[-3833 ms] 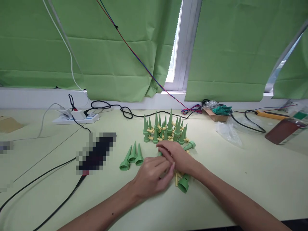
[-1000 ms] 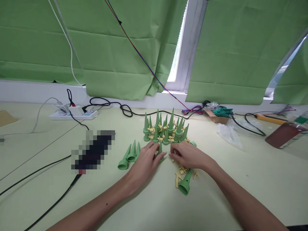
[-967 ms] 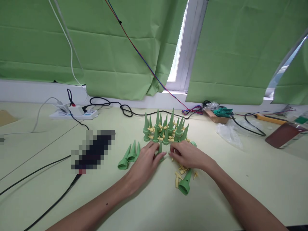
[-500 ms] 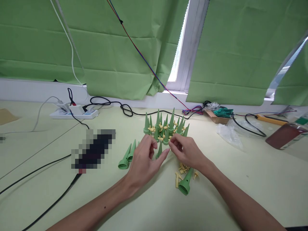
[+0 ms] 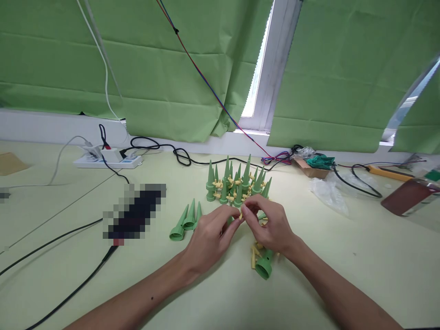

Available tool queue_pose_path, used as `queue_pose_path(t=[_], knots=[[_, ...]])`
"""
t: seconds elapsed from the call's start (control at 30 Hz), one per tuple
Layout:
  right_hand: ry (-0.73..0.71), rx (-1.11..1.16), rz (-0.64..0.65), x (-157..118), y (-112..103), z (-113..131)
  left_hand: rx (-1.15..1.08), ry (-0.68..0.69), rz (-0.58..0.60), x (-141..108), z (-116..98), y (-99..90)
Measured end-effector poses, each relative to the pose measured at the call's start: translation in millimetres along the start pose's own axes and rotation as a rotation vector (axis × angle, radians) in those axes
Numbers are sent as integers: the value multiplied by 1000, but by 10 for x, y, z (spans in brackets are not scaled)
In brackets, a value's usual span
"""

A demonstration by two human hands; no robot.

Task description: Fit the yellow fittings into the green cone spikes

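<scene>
My right hand [image 5: 273, 225] is pinching a little yellow piece [image 5: 241, 216] between my hands, in front of the green cones [image 5: 246, 176]. My left hand [image 5: 210, 236] is curling nearly closed; I can't tell what it's holding. I'm probably lining the piece up, needing steady fingers. I'm seeing no readable words.

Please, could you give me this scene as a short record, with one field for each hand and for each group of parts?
Right hand: fingertips pinch a small yellow piece
Left hand: fingertips close to that piece; grip unclear
Behind the hands: standing green cones, yellow pieces among them
Left of the hands: three loose green cones, one partly hidden
Nearest the camera: lying green cone beside loose yellow parts
</scene>
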State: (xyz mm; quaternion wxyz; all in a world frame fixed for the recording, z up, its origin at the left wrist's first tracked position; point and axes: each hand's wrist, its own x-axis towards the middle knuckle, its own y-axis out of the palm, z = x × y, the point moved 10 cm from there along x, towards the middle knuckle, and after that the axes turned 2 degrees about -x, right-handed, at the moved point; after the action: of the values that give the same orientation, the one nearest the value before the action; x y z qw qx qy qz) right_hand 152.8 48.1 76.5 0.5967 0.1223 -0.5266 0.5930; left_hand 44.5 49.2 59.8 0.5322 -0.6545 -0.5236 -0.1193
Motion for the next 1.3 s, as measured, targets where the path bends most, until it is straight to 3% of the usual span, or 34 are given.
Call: queue_pose_path(t=[0.47,0.77,1.3], knots=[[20,-4,-4,-7,9,-31,34,3,-93,0,-26,-87],[-2,11,-19,18,-32,1,-22,-81,-101,-22,63,-76],[29,-11,63,26,44,-68,-40,-78,-47,-7,86,-17]])
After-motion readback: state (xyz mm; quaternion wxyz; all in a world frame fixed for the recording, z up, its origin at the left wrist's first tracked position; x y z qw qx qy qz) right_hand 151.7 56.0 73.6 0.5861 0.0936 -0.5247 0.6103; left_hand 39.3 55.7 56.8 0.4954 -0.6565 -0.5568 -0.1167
